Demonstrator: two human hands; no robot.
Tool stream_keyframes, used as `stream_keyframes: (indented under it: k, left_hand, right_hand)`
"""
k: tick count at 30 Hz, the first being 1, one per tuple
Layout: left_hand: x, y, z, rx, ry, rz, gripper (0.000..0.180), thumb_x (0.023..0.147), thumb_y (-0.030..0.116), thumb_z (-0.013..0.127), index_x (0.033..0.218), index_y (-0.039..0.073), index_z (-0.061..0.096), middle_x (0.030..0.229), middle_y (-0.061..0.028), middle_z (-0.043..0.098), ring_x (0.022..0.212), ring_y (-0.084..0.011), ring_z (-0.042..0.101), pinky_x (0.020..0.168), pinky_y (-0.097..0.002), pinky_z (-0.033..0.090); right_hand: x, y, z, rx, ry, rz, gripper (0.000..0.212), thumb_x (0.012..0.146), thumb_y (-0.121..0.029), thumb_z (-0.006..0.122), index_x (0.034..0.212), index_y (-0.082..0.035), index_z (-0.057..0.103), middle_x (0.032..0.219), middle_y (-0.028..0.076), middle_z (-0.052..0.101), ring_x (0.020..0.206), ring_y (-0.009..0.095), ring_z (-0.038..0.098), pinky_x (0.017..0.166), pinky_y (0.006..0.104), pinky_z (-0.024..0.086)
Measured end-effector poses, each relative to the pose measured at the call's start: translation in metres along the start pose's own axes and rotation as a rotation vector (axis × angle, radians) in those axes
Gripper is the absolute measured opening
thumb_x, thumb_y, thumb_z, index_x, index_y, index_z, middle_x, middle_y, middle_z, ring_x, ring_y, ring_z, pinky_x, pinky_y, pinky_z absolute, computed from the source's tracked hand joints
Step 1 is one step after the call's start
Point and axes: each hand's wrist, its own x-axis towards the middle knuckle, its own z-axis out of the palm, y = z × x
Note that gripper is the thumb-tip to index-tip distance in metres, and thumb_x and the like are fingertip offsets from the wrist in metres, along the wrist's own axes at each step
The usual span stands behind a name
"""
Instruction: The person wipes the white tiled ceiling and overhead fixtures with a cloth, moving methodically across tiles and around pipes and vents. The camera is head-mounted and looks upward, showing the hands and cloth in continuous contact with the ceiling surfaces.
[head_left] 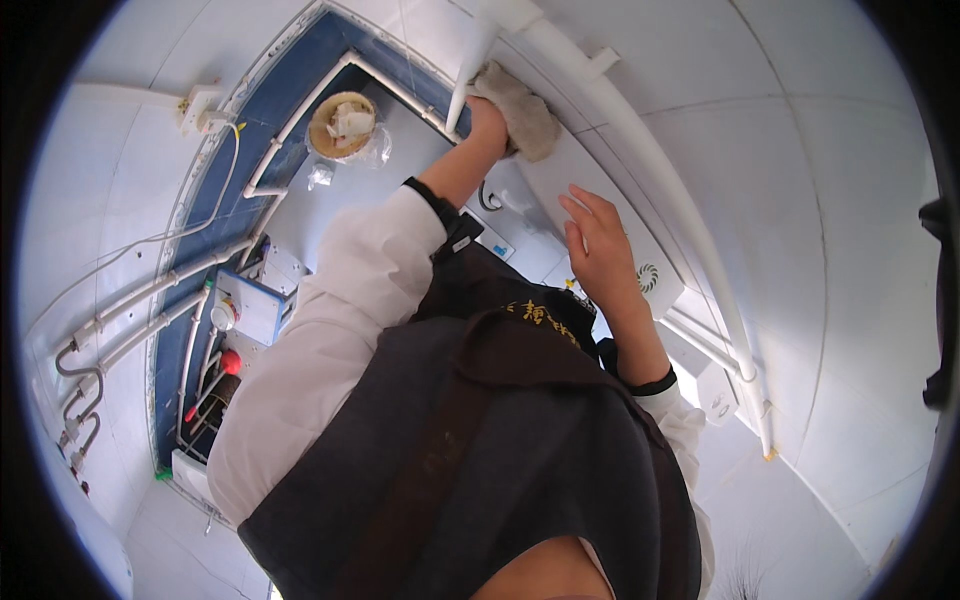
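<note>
My left hand (pixel 488 122) reaches up and forward, its fingers partly hidden by the grey, fluffy cloth (pixel 527 118) it grips. The cloth lies against the top end of a long white panel or casing (pixel 575 185), beside a white pipe. Farther down the same panel, my right hand (pixel 603 250) is raised with its fingers apart and nothing in them. Whether its fingertips touch the panel I cannot tell. A round slotted vent (pixel 648 278) shows on the panel just right of that hand.
A thick white pipe (pixel 650 130) runs along the tiled wall at right. Below at left stand a round bin (pixel 341 126) with crumpled paper and a plastic liner, and a small stand (pixel 248 308) with a jar. Thin pipes and a white cord (pixel 215 215) line the left wall.
</note>
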Motion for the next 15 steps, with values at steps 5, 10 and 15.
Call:
stream_keyframes:
  k: [5,10,15]
  left_hand:
    - [-0.046,0.006,0.047,0.182,-0.116,0.397,0.054,0.096,0.05,0.028,0.127,0.008,0.042,0.12,-0.0155,0.052,0.109,-0.0334,0.053,0.091,-0.0408,0.045]
    - [-0.093,-0.002,0.077,1.335,0.314,1.01,0.044,0.085,0.018,0.059,0.119,0.0,0.039,0.117,-0.0239,0.04,0.104,-0.0423,0.05,0.088,-0.0434,0.043]
    - [-0.125,-0.039,0.09,1.525,0.211,0.923,0.058,0.072,0.01,0.068,0.119,-0.003,0.036,0.117,-0.026,0.038,0.103,-0.0446,0.049,0.085,-0.0472,0.044]
  right_hand:
    - [-0.022,0.008,-0.012,0.009,0.025,0.052,0.03,0.084,-0.001,0.056,0.114,-0.006,0.06,0.121,0.013,0.056,0.11,0.031,0.053,0.093,0.0371,0.044]
    - [-0.039,0.022,-0.018,-0.002,0.078,0.035,0.028,0.083,-0.004,0.058,0.11,-0.005,0.059,0.116,0.014,0.057,0.106,0.033,0.054,0.089,0.0399,0.046]
    - [-0.053,0.04,-0.028,-0.015,0.069,0.063,0.027,0.083,-0.004,0.057,0.11,-0.005,0.059,0.115,0.014,0.058,0.105,0.033,0.054,0.089,0.0403,0.047]
